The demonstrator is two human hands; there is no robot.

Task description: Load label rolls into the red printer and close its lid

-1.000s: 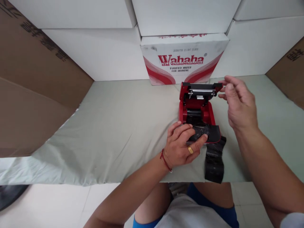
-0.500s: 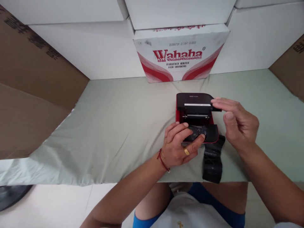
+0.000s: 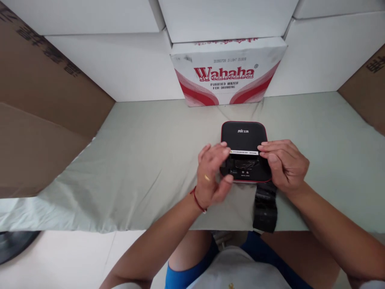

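A small black label printer [image 3: 246, 138] with red edging stands on the cloth-covered table, its lid down. A white strip with small print runs along the lid's front edge, and behind the front panel shiny black material shows in the slot. My left hand [image 3: 212, 172] is at the printer's left side, fingertips by the lid's edge, thumb spread near the front; it is slightly blurred and open. My right hand [image 3: 285, 162] is closed against the printer's right edge, fingertips on the lid corner. A crumpled shiny black strip [image 3: 265, 208] lies at the front right, its upper end hidden.
A white and red Wahaha water carton [image 3: 228, 76] stands behind the printer, against stacked white boxes [image 3: 105, 66]. Brown cardboard [image 3: 45, 108] rises at the left, and more cardboard [image 3: 367, 88] at the right. The green cloth [image 3: 144, 160] ends at the table's front edge above my legs.
The printer's lid has come down from raised to lowered. My left hand has moved left off the front panel. My right hand has come down and left with the lid.
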